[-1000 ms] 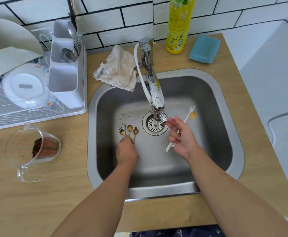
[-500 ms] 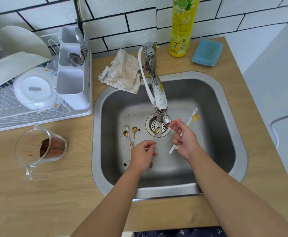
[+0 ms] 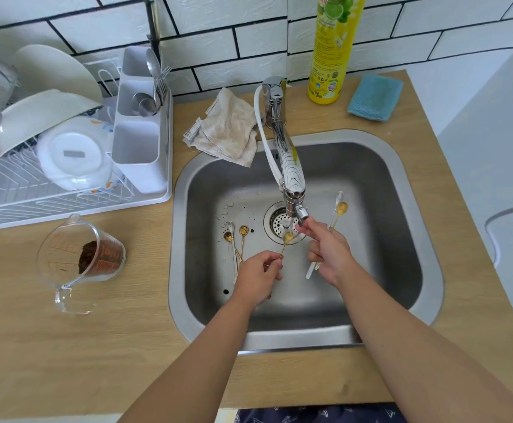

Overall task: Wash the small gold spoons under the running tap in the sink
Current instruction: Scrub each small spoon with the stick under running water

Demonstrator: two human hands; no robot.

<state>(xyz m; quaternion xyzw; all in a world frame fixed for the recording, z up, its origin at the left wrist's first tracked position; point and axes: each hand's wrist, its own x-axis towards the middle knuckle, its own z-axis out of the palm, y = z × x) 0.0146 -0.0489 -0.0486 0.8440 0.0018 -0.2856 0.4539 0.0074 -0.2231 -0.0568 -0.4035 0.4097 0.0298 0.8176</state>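
My left hand (image 3: 256, 277) pinches the thin handle of a small gold spoon (image 3: 288, 237), whose bowl sits over the drain just below the tap (image 3: 292, 172) spout. My right hand (image 3: 330, 251) grips a white-handled spoon and a gold spoon (image 3: 341, 208) together, their bowls pointing away. Its fingertips reach to the held spoon's bowl under the nozzle. Two more gold spoons (image 3: 243, 231) lie on the floor of the steel sink (image 3: 176, 254), left of the drain. Any water stream is too faint to make out.
A glass measuring jug (image 3: 81, 261) with brown grounds lies on the wooden counter at left. Behind it is a dish rack (image 3: 66, 193) with bowls and a cutlery holder. A rag (image 3: 227, 129), a yellow soap bottle (image 3: 331, 50) and a blue cloth (image 3: 374, 97) sit behind the sink.
My left hand has lifted one gold spoon off the sink floor and carried it right, under the spout. My right hand's fingertips have come down to meet its bowl.
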